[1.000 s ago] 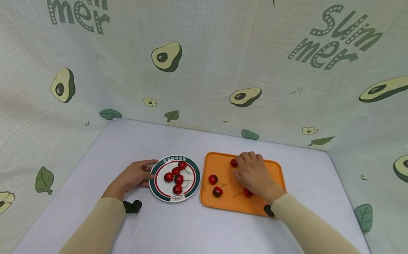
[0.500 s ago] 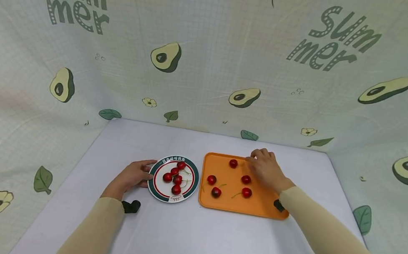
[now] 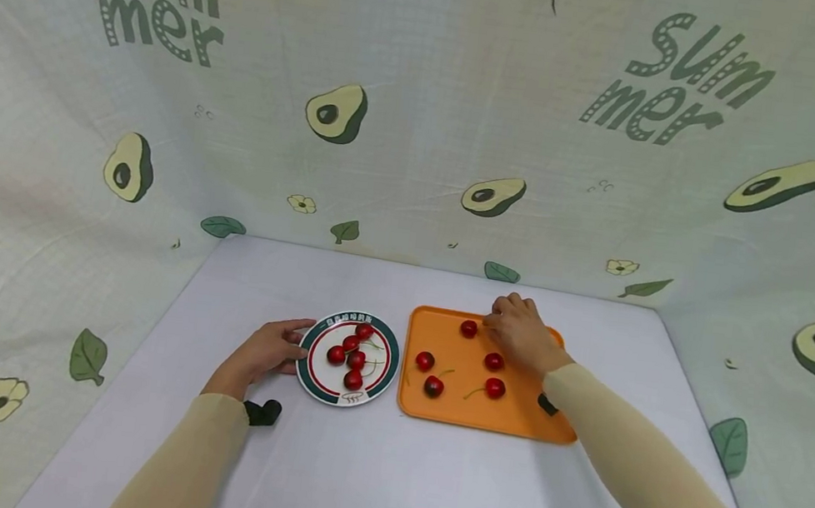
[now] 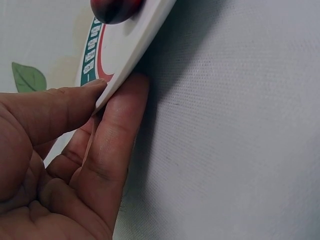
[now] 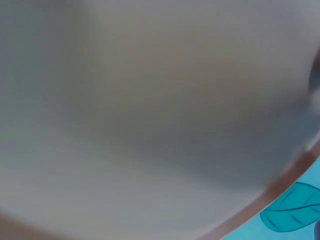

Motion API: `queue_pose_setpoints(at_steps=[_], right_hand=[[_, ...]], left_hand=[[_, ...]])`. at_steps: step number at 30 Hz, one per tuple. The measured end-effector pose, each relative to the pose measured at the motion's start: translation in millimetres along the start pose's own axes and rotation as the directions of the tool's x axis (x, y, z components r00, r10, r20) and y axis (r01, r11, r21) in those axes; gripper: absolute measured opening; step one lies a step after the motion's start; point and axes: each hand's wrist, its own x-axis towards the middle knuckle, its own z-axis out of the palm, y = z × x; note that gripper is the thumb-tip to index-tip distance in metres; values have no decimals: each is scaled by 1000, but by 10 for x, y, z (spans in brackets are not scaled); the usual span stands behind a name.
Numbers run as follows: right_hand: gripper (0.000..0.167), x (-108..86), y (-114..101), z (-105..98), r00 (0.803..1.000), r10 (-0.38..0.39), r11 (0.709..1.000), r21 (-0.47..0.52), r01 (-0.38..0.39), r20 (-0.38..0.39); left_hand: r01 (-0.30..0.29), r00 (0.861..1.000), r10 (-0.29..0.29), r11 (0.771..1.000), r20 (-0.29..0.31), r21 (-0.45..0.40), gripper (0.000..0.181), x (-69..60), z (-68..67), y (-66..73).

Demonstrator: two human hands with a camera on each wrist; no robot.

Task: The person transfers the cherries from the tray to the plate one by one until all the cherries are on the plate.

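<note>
My left hand (image 3: pixel 267 355) pinches the left rim of a round white plate (image 3: pixel 381 381) with a green and red border. In the left wrist view its thumb lies on top of the plate (image 4: pixel 145 37) and the other fingers are beneath. Several red cherries (image 3: pixel 335 355) sit on the plate. My right hand (image 3: pixel 522 334) is over the back right part of an orange tray (image 3: pixel 450 410), its fingers bent down just right of a cherry (image 3: pixel 469 328). Its fingertips are hidden in the head view, so whether they hold anything is unclear. The right wrist view is mostly a pale blur.
More cherries lie on the tray, among them a stemmed cherry (image 3: pixel 494 388) at the front and another cherry (image 3: pixel 425 361) at the left. The plate and tray stand side by side on a white table (image 3: pixel 366 484). A printed cloth (image 3: pixel 422 122) hangs behind.
My right hand first moved right and back, uncovering cherries in the tray's middle, then shifted slightly left toward the back cherry. The left hand and plate have stayed put.
</note>
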Motion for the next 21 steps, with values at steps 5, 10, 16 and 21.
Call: queue_pose_setpoints(at_steps=[5, 10, 16, 21], right_hand=[[13, 32, -6, 36, 1000, -11, 1000, -22, 11, 10], [12, 36, -2, 41, 999, -6, 997, -71, 9, 44], [13, 16, 34, 62, 999, 6, 997, -74, -3, 37], [18, -6, 28, 63, 998, 24, 998, -63, -21, 50]], left_hand=[[0, 1000, 0, 1000, -1, 0, 66, 4, -1, -11], [-5, 1000, 5, 1000, 4, 0, 65, 16, -3, -17], [-2, 1000, 2, 1000, -4, -1, 65, -2, 0, -9], [4, 1000, -4, 1000, -2, -9, 66, 9, -4, -14]])
